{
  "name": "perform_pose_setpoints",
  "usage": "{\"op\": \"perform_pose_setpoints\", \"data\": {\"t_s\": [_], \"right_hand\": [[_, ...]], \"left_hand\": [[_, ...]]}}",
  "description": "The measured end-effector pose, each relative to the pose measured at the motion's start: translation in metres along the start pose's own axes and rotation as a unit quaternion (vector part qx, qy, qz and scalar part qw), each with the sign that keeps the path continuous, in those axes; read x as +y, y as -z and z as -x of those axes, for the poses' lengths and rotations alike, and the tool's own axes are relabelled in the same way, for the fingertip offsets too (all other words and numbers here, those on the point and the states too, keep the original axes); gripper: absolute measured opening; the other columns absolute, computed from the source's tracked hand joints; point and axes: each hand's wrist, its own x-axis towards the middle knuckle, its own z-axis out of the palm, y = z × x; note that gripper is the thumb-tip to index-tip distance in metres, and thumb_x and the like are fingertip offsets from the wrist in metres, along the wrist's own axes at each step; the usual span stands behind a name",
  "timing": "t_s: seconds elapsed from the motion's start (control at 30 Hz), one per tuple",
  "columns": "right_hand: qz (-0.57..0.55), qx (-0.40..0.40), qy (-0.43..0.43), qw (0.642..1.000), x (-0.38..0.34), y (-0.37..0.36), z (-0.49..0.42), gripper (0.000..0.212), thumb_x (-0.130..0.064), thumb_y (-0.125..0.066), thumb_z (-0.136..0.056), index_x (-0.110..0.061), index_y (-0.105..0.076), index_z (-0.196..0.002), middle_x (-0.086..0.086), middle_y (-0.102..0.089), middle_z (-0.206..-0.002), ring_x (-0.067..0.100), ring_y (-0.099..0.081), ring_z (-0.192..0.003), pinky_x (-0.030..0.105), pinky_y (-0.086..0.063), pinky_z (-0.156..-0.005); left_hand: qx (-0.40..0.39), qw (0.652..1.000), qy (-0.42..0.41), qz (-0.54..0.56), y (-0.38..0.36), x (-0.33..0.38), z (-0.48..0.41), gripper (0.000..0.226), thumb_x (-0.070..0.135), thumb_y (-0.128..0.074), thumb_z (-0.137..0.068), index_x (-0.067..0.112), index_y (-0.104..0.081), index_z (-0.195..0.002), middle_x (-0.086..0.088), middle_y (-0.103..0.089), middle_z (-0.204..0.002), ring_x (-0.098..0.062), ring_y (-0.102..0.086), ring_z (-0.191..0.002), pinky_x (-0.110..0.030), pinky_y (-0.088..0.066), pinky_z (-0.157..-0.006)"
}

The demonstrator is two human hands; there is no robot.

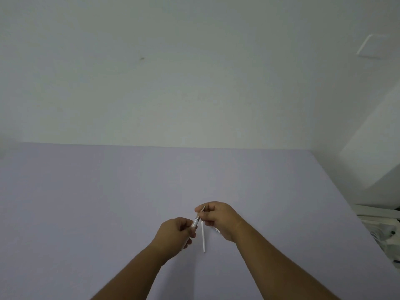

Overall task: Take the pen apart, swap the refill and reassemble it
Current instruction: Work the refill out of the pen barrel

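Observation:
My left hand [176, 234] grips a white pen barrel [195, 223], tilted up and to the right above the lilac table [108, 191]. My right hand [218, 219] pinches the thin tip end of the pen [202, 210] that sticks out of the barrel's front. A white refill [203, 237] lies on the table between my hands, pointing towards me. A small white part [217, 230] peeks out under my right palm; what it is cannot be told.
The table's far edge meets a pale wall [194, 83]. The right edge runs diagonally; beyond it at the lower right are white clutter and a frame [381, 224].

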Motion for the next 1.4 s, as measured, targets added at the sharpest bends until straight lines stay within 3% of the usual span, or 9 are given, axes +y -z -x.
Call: {"op": "perform_pose_setpoints", "data": {"t_s": [0.17, 0.33, 0.47, 0.63, 0.8, 0.97, 1.1, 1.27, 1.4], "right_hand": [[0.009, 0.037, -0.024, 0.999, 0.0002, -0.0015, 0.0027, 0.016, -0.026, -0.073, -0.08, -0.011, -0.067, -0.077, -0.001, -0.064, -0.069, 0.011, -0.055, -0.063, 0.023, -0.048, -0.063], [-0.028, 0.015, -0.003, 0.999, -0.0008, 0.0005, 0.0052, 0.008, -0.006, -0.066, -0.084, -0.013, -0.07, -0.084, 0.006, -0.068, -0.085, 0.016, -0.061, -0.079, 0.023, -0.049, -0.068], [0.0, 0.044, -0.024, 0.999, -0.0016, 0.0001, 0.0057, 0.018, -0.028, -0.074, -0.08, -0.012, -0.067, -0.077, 0.001, -0.063, -0.071, 0.012, -0.055, -0.065, 0.023, -0.049, -0.064], [-0.037, 0.01, 0.003, 0.999, 0.0009, -0.0003, 0.0032, 0.011, -0.004, -0.066, -0.083, -0.013, -0.071, -0.086, 0.006, -0.067, -0.085, 0.015, -0.063, -0.078, 0.023, -0.053, -0.071], [-0.001, 0.036, -0.024, 0.999, -0.0016, -0.002, 0.0048, 0.016, -0.024, -0.074, -0.079, -0.01, -0.067, -0.079, 0.003, -0.064, -0.073, 0.013, -0.057, -0.066, 0.025, -0.05, -0.066], [-0.041, 0.006, 0.0, 0.999, -0.002, 0.0009, 0.0028, 0.015, -0.001, -0.064, -0.083, -0.014, -0.069, -0.088, 0.005, -0.068, -0.088, 0.014, -0.064, -0.082, 0.025, -0.053, -0.076], [0.007, 0.043, -0.023, 0.999, -0.0022, 0.0003, 0.0032, 0.017, -0.026, -0.075, -0.079, -0.011, -0.067, -0.081, 0.002, -0.064, -0.075, 0.012, -0.057, -0.066, 0.025, -0.052, -0.067], [-0.028, 0.013, -0.001, 1.0, -0.0006, 0.0023, 0.003, 0.016, 0.0, -0.064, -0.083, -0.014, -0.07, -0.088, 0.004, -0.069, -0.084, 0.013, -0.064, -0.079, 0.022, -0.053, -0.07], [0.0, 0.038, -0.024, 0.999, -0.0009, 0.0008, 0.0051, 0.016, -0.024, -0.072, -0.081, -0.01, -0.069, -0.087, 0.003, -0.066, -0.079, 0.013, -0.058, -0.069, 0.025, -0.052, -0.068]], "left_hand": [[0.006, 1.0, 0.0, -0.017, 0.0012, 0.0015, 0.0027, 0.012, 0.018, -0.055, -0.093, 0.021, -0.065, -0.086, 0.008, -0.068, -0.072, -0.003, -0.059, -0.055, -0.01, -0.043, -0.047], [0.012, 0.999, -0.002, -0.039, -0.0016, 0.0022, 0.0027, 0.014, 0.015, -0.055, -0.091, 0.022, -0.065, -0.084, 0.011, -0.065, -0.066, -0.001, -0.058, -0.051, -0.006, -0.04, -0.041], [0.008, 0.999, -0.003, -0.043, -0.002, 0.0028, 0.0033, 0.014, 0.015, -0.055, -0.091, 0.023, -0.065, -0.086, 0.01, -0.068, -0.072, -0.002, -0.059, -0.054, -0.009, -0.042, -0.045], [0.01, 0.999, 0.004, -0.049, -0.0029, 0.001, 0.0033, 0.013, 0.016, -0.055, -0.091, 0.023, -0.064, -0.086, 0.008, -0.068, -0.075, -0.003, -0.06, -0.056, -0.01, -0.042, -0.047], [0.011, 0.999, -0.004, -0.051, -0.0019, 0.0017, 0.0039, 0.013, 0.015, -0.054, -0.091, 0.022, -0.064, -0.087, 0.009, -0.068, -0.075, -0.003, -0.06, -0.055, -0.009, -0.042, -0.047], [0.014, 0.998, -0.004, -0.054, -0.003, 0.0033, 0.0039, 0.012, 0.014, -0.054, -0.092, 0.018, -0.066, -0.092, 0.005, -0.068, -0.079, -0.004, -0.06, -0.059, -0.012, -0.043, -0.05], [0.015, 0.999, -0.009, -0.052, -0.0037, 0.0041, 0.0034, 0.013, 0.014, -0.053, -0.092, 0.018, -0.065, -0.091, 0.004, -0.069, -0.081, -0.004, -0.059, -0.059, -0.012, -0.044, -0.051], [0.017, 0.998, -0.013, -0.063, -0.0041, 0.0013, 0.003, 0.013, 0.013, -0.053, -0.092, 0.018, -0.065, -0.092, 0.006, -0.069, -0.08, -0.004, -0.061, -0.06, -0.012, -0.045, -0.052], [0.019, 0.998, -0.015, -0.062, -0.0044, 0.0002, 0.0027, 0.014, 0.013, -0.053, -0.092, 0.021, -0.064, -0.087, 0.007, -0.069, -0.078, -0.003, -0.061, -0.06, -0.012, -0.046, -0.053]]}}
